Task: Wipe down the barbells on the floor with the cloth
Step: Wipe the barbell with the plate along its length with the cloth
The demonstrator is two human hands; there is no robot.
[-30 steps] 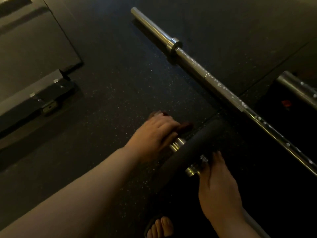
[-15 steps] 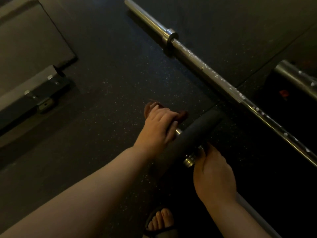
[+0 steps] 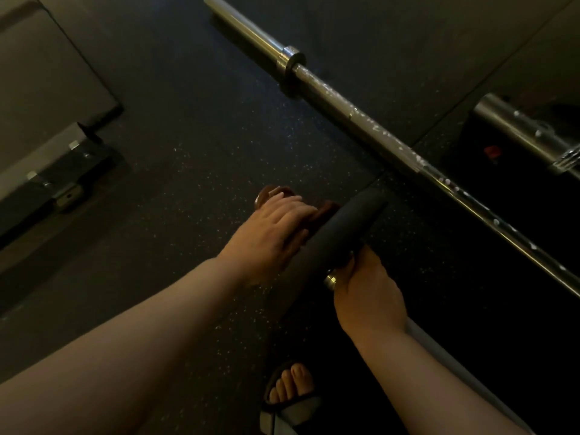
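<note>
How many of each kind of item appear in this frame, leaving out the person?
Metal bars: 3
Black weight plate: 1
Cloth: 1
Total: 5

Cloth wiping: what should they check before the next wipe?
1. Cloth in left hand: ok, held on the near barbell's end.
2. Right hand steadying it: ok, grips beside the black plate.
3. Foot away from plate: ok.
4. Long barbell clean: not ok, white specks show.
5. Wiped end clean: cannot tell, hand covers it.
</note>
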